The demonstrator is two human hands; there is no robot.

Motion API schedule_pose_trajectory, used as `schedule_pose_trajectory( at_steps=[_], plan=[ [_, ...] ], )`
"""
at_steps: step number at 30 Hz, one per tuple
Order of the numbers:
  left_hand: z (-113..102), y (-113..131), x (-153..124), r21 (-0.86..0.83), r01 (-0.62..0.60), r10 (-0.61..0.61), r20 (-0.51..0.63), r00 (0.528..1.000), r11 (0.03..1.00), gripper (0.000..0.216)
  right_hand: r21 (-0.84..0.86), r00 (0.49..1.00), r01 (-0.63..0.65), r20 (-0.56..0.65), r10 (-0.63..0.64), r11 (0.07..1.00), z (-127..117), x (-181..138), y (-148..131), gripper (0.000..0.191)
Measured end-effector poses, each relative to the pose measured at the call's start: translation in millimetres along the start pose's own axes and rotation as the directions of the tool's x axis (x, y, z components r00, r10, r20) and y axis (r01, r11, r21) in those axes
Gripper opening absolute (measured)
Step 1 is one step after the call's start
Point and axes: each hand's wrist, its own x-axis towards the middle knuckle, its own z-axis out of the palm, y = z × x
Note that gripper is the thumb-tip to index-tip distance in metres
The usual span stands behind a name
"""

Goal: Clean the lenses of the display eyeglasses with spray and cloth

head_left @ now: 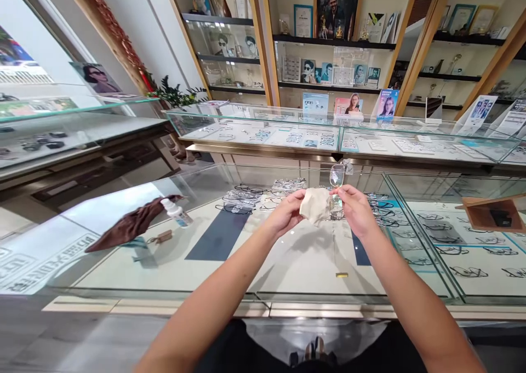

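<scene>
Both my hands are raised over a glass display counter [287, 263]. My left hand [285, 215] pinches a small beige cleaning cloth [315, 205]. My right hand [355, 210] grips a pair of clear-framed glasses [337, 177], held on end with one lens sticking up above my fingers. The cloth is pressed against the lower part of the glasses between the two hands. Inside the counter below lie several pairs of glasses [246, 198].
A small spray bottle [177, 212] and a crumpled brown cloth [131, 225] lie on the counter at left. A wooden stand [491, 214] sits at right. Another glass counter [337, 129] and wall shelves [332, 44] with pictures stand behind.
</scene>
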Motion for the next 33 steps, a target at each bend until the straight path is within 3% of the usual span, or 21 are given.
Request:
schedule_pose_trajectory(
  at_steps=[6,11,16,23,29,33],
  plan=[
    [5.3,-10.0,-7.6,0.022,-0.063,0.06,0.111,0.992,0.998,0.055,-0.023,1.0,0.009,-0.012,-0.009,1.0,8.2,-7.8,2.3,0.029],
    [15.0,-18.7,-10.3,0.025,-0.11,0.104,0.182,0.978,0.994,0.06,-0.065,1.0,-0.001,-0.005,0.001,0.998,12.1,-12.6,3.6,0.034],
    [17.9,-22.5,-11.5,0.066,-0.168,0.159,0.121,0.98,0.984,0.061,-0.093,1.0,0.001,0.002,-0.001,0.996,15.2,-16.1,5.3,0.033],
    [17.1,-18.9,-13.9,0.076,-0.072,0.069,0.048,0.996,0.995,0.051,-0.041,0.999,0.005,-0.047,-0.007,0.999,17.5,-15.0,3.8,0.031],
    [17.7,-21.5,-12.6,0.062,-0.175,0.167,0.122,0.978,0.983,0.051,-0.027,1.0,-0.01,-0.029,0.009,1.0,18.9,-15.5,5.1,0.032],
    [16.6,-25.1,-10.2,0.048,-0.143,0.135,0.152,0.979,0.989,0.054,-0.008,0.999,-0.047,0.0,0.047,0.999,22.7,-19.1,6.9,0.032]
  ],
)
